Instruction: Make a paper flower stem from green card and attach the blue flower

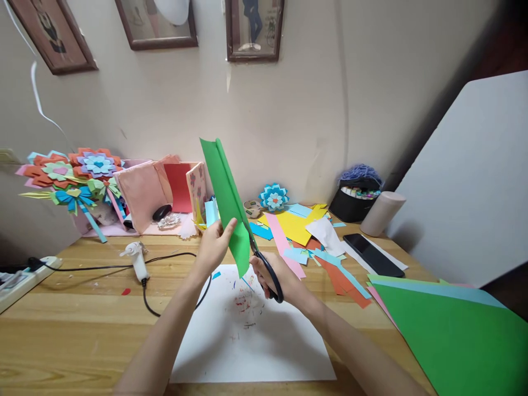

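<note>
My left hand (216,242) pinches a long piece of green paper (226,192) near its lower end, thumb on the front. The paper stands up at a slant and curls along its right edge. In my right hand (274,278) is a pair of black-handled scissors (270,275), with the fingers through the loops. Their blades lie against the paper's right side, partly hidden by it. Below both hands a white sheet (256,352) with red and dark marks lies on the wooden table (82,330).
Coloured paper scraps (295,225) spread behind the hands, near a blue paper flower (274,197). A glue gun (136,261) with its cable stands left. At right are a phone (373,254), a pen case (355,203) and stacked coloured sheets (457,330). Paper flowers (97,165) stand far left.
</note>
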Demonstrator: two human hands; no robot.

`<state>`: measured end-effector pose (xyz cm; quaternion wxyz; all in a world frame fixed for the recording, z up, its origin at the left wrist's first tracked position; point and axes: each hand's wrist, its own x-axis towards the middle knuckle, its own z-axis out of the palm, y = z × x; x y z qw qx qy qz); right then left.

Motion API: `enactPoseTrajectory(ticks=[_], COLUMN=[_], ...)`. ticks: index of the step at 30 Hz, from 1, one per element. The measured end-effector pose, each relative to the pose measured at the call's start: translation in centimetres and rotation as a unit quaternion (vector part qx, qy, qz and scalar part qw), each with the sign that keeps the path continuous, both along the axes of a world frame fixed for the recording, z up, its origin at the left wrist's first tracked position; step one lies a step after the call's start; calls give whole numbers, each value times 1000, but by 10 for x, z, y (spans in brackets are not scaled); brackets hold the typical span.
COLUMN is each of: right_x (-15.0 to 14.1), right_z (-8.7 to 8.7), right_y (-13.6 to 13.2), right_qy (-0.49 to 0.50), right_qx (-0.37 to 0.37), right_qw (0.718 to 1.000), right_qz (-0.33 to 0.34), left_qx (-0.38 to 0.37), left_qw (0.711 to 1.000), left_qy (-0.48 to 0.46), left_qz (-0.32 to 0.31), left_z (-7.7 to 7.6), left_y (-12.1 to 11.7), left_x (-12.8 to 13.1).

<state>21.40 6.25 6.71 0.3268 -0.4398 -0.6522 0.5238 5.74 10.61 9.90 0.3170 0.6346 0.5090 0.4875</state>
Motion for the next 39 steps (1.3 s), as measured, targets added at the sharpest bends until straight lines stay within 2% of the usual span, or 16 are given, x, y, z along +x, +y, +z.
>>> enactPoseTrajectory(ticks=[2, 4, 9, 17, 21, 26, 29, 33, 39], right_x=[-1, -1, -3, -10, -8, -3, -3, -6, -1], right_z=[4, 8, 12, 5, 6, 11, 10, 7, 8], right_y=[-4, -7, -11, -11, -11, -11, -12, -11, -7], right_qy=[-4, 1, 15, 13, 15, 16, 11, 4, 4], right_qx=[-6, -3, 10, 2, 10, 30, 31, 16, 35], right_qw=[999, 998, 997, 1000, 999, 999, 999, 1000, 999], right_qz=[37, 65, 77, 25, 29, 42, 19, -10, 9], left_qx=[57, 73, 53, 51, 46, 33, 33, 23, -13], left_qw=[993, 984, 981, 989, 993, 994, 993, 996, 999], left_qy=[54, 108, 147, 75, 30, 54, 68, 36, -26], left_qz=[84, 118, 114, 118, 109, 90, 88, 80, 22], left_z=[-2, -3, -4, -4, -4, -5, -5, -4, -8], left_y=[1, 0, -2, -2, -3, -7, -8, -8, -8], left_x=[-2, -3, -1, 2, 4, 9, 10, 11, 18])
